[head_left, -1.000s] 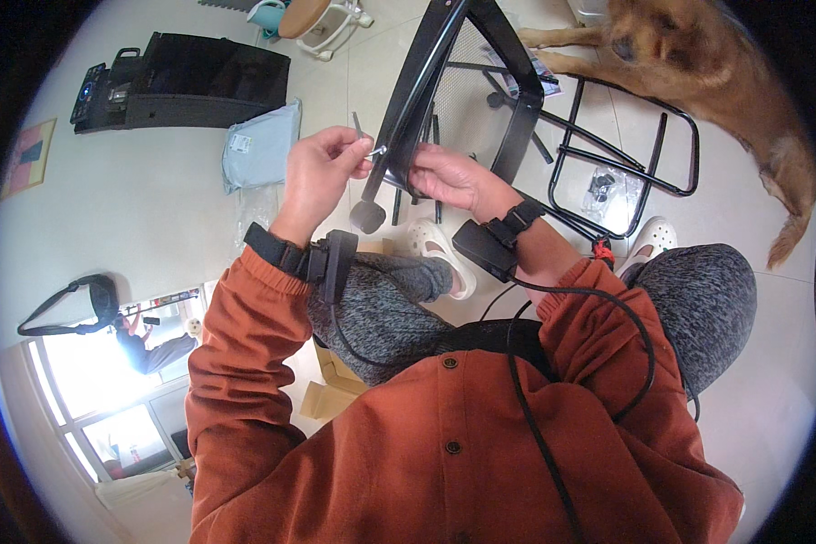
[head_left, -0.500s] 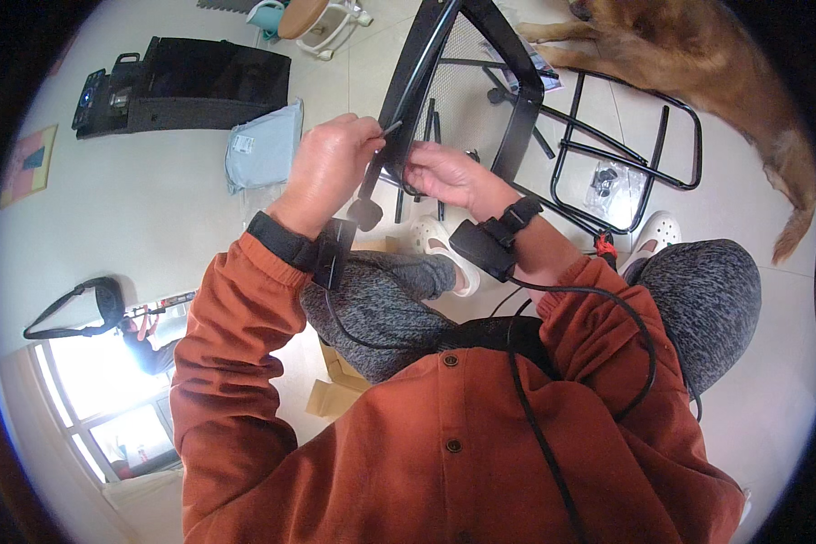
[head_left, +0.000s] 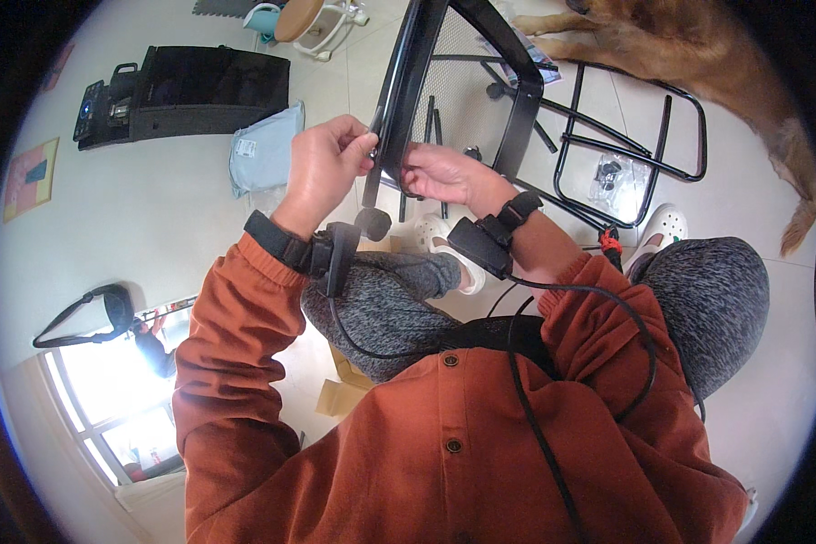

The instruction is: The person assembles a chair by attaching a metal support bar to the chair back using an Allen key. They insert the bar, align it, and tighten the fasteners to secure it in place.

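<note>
A black metal frame (head_left: 519, 127) with a mesh panel (head_left: 467, 100) stands tilted in front of me. At its left edge my left hand (head_left: 322, 163) is closed, thumb and fingers pinching a thin grey metal tool (head_left: 376, 118) against the bar; its exact kind is too small to tell. My right hand (head_left: 449, 174) has curled fingers at the lower corner of the same frame, on its other side, and the bar partly hides the fingertips. Below the left fingers, a dark round knob or foot (head_left: 373, 224) hangs at the end of a bar.
On the floor at right lie a black tubular frame (head_left: 698, 136) and a clear bag of small black parts (head_left: 615, 177). A brown dog (head_left: 689, 54) stretches out at far right. A grey plastic mailer (head_left: 267, 150) and a black appliance (head_left: 213, 89) are at left. Cables hang from my wrist devices.
My left hand has shifted slightly down and left, and the metal tool now points more upright. The right hand stays at the frame's corner. The view has shifted a little.
</note>
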A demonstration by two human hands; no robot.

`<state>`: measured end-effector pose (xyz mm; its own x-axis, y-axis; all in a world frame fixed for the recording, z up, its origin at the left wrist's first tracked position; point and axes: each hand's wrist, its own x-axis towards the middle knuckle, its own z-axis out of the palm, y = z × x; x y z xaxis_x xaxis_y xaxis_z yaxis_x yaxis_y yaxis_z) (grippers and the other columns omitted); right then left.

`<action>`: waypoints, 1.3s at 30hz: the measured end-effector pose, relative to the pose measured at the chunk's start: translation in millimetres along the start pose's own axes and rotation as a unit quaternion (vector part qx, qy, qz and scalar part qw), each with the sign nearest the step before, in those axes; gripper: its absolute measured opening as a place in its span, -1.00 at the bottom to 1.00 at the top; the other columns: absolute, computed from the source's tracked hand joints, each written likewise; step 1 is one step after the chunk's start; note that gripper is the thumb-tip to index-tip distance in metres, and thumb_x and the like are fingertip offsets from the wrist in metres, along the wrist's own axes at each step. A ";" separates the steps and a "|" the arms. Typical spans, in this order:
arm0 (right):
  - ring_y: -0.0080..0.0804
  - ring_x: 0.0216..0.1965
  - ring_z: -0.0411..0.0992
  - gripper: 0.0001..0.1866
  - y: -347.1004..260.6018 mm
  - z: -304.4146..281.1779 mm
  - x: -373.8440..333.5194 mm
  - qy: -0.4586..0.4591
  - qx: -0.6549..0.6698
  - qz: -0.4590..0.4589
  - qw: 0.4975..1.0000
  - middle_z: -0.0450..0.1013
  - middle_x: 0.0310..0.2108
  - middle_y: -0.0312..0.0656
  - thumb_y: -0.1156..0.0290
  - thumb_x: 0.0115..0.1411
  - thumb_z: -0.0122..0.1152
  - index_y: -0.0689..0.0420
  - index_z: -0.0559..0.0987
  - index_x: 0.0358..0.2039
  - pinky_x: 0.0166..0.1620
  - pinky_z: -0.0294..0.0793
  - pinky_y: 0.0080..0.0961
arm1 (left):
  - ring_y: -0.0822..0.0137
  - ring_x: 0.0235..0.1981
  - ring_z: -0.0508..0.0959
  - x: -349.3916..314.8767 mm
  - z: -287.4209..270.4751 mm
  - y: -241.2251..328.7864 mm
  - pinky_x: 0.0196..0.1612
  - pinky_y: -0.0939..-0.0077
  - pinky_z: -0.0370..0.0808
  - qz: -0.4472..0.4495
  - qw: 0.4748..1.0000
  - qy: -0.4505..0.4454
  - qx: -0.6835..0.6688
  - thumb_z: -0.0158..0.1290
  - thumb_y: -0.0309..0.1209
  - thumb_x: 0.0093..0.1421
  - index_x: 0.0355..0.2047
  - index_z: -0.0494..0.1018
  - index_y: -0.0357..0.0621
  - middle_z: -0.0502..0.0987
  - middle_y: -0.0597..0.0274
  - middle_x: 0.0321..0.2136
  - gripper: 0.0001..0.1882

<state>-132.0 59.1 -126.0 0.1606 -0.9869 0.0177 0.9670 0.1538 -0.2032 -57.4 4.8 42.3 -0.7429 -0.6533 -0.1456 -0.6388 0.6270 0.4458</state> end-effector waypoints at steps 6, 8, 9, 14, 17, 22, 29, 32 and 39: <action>-0.70 -0.55 0.15 -0.87 -6.9 5.2 -2.4 0.031 0.043 0.060 0.997 0.28 -0.53 -0.40 0.38 0.24 -0.03 0.14 0.45 -0.38 -0.58 0.13 -0.83 | 0.52 -0.61 0.54 1.3 -2.1 -2.2 -0.55 0.66 0.46 0.010 1.000 -0.010 0.009 0.07 -0.51 0.11 -0.47 0.46 -0.36 0.50 0.19 -0.65 -0.88; -0.70 -0.60 0.11 -0.85 -10.5 4.8 -0.6 0.023 0.043 0.089 0.995 0.23 -0.57 -0.41 0.37 0.24 -0.03 0.13 0.43 -0.42 -0.63 0.06 -0.82 | 0.52 -0.60 0.54 1.3 -2.2 -3.2 -0.55 0.66 0.46 0.022 1.000 -0.016 0.012 0.07 -0.51 0.11 -0.47 0.46 -0.35 0.50 0.19 -0.65 -0.89; -0.71 -0.63 0.09 -0.85 -11.9 4.3 0.9 0.020 0.036 0.102 0.994 0.21 -0.60 -0.41 0.37 0.24 -0.03 0.12 0.42 -0.45 -0.65 0.02 -0.81 | 0.52 -0.60 0.54 1.1 -2.1 -3.6 -0.55 0.66 0.46 0.031 0.999 -0.019 0.012 0.08 -0.51 0.11 -0.47 0.46 -0.35 0.50 0.20 -0.65 -0.89; -0.71 -0.69 0.03 -0.85 -6.3 4.5 6.0 0.027 0.010 0.066 0.997 0.18 -0.64 -0.41 0.40 0.23 -0.04 0.09 0.39 -0.50 -0.68 -0.04 -0.81 | 0.52 -0.60 0.53 0.9 -0.9 -3.4 -0.55 0.66 0.47 0.038 0.999 -0.014 0.029 0.08 -0.51 0.11 -0.46 0.46 -0.34 0.51 0.22 -0.65 -0.90; -0.70 -0.67 0.05 -0.86 -5.3 6.1 5.3 0.015 -0.003 0.055 0.998 0.18 -0.63 -0.42 0.41 0.22 -0.04 0.08 0.39 -0.49 -0.67 -0.03 -0.79 | 0.52 -0.60 0.54 1.4 0.4 -2.6 -0.54 0.67 0.48 -0.001 1.000 -0.009 0.000 0.07 -0.50 0.12 -0.45 0.45 -0.34 0.51 0.23 -0.64 -0.89; -0.68 -0.62 0.13 -0.90 -10.8 8.1 -4.7 -0.003 -0.074 0.021 0.997 0.22 -0.61 -0.44 0.41 0.22 -0.04 0.12 0.44 -0.38 -0.62 0.10 -0.79 | 0.54 -0.60 0.53 2.4 1.5 -2.5 -0.54 0.68 0.48 -0.042 0.999 -0.009 -0.016 0.07 -0.50 0.13 -0.45 0.45 -0.35 0.50 0.26 -0.65 -0.88; -0.62 -0.40 0.44 -0.84 -28.0 2.5 -6.3 0.021 -0.204 0.016 0.979 0.48 -0.36 -0.24 0.47 0.14 0.10 0.23 0.50 -0.27 -0.37 0.45 -0.82 | 0.56 -0.59 0.51 3.2 -1.2 -4.2 -0.53 0.69 0.47 -0.025 0.999 -0.034 -0.020 0.06 -0.50 0.13 -0.45 0.46 -0.33 0.49 0.29 -0.64 -0.89; -0.62 -0.37 0.46 -0.75 -34.8 6.3 -8.7 0.000 -0.295 -0.035 0.955 0.49 -0.30 -0.22 0.45 0.11 0.16 0.32 0.51 -0.21 -0.37 0.45 -0.79 | 0.57 -0.59 0.51 2.0 -4.3 -4.2 -0.52 0.70 0.47 -0.009 0.999 -0.046 0.002 0.06 -0.50 0.14 -0.44 0.45 -0.33 0.49 0.29 -0.64 -0.89; -0.47 -0.52 0.50 -0.85 -43.6 20.2 -7.2 0.055 -0.534 -0.114 0.836 0.51 -0.58 -0.12 0.53 -0.07 0.22 0.33 0.59 -0.45 -0.39 0.50 -0.59 | 0.59 -0.58 0.50 1.0 -8.5 -4.8 -0.50 0.72 0.48 -0.005 0.998 -0.060 -0.030 0.05 -0.51 0.14 -0.44 0.45 -0.32 0.49 0.31 -0.63 -0.90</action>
<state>-171.3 60.4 -97.5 -0.0783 -0.9922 0.0970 0.2329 -0.1128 -0.9659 -53.4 -2.5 47.5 -0.7582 -0.6007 -0.2537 -0.6351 0.5920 0.4963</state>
